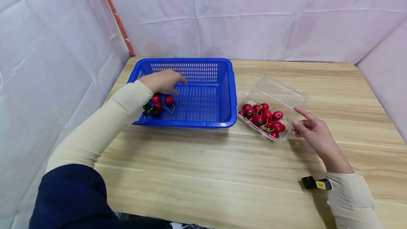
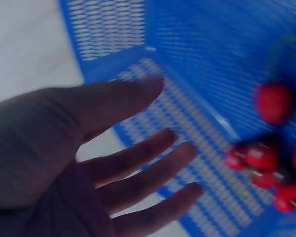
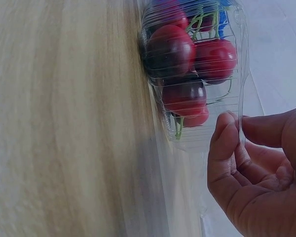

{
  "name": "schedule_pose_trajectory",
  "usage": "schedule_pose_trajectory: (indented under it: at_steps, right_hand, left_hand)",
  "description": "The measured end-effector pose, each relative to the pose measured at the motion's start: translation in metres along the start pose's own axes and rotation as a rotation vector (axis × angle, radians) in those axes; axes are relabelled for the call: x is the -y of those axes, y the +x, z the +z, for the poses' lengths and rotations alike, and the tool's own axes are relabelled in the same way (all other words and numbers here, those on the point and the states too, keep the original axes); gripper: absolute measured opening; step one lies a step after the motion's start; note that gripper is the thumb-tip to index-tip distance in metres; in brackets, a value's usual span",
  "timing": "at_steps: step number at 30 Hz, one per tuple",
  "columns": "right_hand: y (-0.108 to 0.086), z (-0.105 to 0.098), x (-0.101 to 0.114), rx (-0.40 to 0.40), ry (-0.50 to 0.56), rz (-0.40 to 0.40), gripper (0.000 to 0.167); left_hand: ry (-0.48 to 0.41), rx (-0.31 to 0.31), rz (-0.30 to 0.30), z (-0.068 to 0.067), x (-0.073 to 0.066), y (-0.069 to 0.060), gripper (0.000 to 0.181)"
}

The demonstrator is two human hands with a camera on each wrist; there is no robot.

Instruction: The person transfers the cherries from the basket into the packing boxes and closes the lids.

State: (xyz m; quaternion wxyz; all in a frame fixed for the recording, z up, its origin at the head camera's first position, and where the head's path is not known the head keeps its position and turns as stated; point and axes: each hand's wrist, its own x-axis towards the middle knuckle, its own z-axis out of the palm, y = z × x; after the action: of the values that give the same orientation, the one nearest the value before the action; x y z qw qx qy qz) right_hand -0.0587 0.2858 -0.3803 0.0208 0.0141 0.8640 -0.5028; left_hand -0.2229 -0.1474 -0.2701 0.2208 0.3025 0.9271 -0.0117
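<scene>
My left hand [image 1: 165,80] hovers over the left part of the blue plastic basket [image 1: 184,123]. Its thumb and fingers are spread apart, with nothing between them in the left wrist view. Below it, several red cherries [image 1: 169,100] lie on the basket floor, some hidden by the wrist. To the right of the basket stands a clear plastic clamshell box [image 1: 279,89], lid folded back, holding several cherries [image 1: 259,119] with green stems. My right hand [image 1: 314,133] pinches the box's near-right rim between thumb and fingers, index finger stretched along the edge.
The wooden table [image 1: 197,172] carries both containers. White and pink cloth [image 1: 248,17] hangs behind and on the sides. Black wrist camera mounts [image 1: 316,183] sit on both sleeves, the left one hanging above the basket's near-left corner.
</scene>
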Motion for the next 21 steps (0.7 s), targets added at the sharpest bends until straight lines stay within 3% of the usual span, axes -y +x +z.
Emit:
schedule_pose_trajectory:
  at_steps: [5, 12, 21]
  right_hand:
    - [-0.001, -0.001, -0.001, 0.001, 0.012, -0.002, 0.054]
    - [-0.002, -0.001, -0.001, -0.001, 0.017, 0.013, 0.055]
    - [-0.002, 0.001, -0.002, 0.002, 0.038, 0.006, 0.055]
  left_hand:
    - [0.026, -0.014, -0.066, 0.015, 0.015, 0.000, 0.042]
    - [0.054, 0.078, -0.050, 0.025, 0.022, 0.002, 0.044]
    - [0.031, 0.180, -0.082, 0.038, 0.027, 0.004, 0.041]
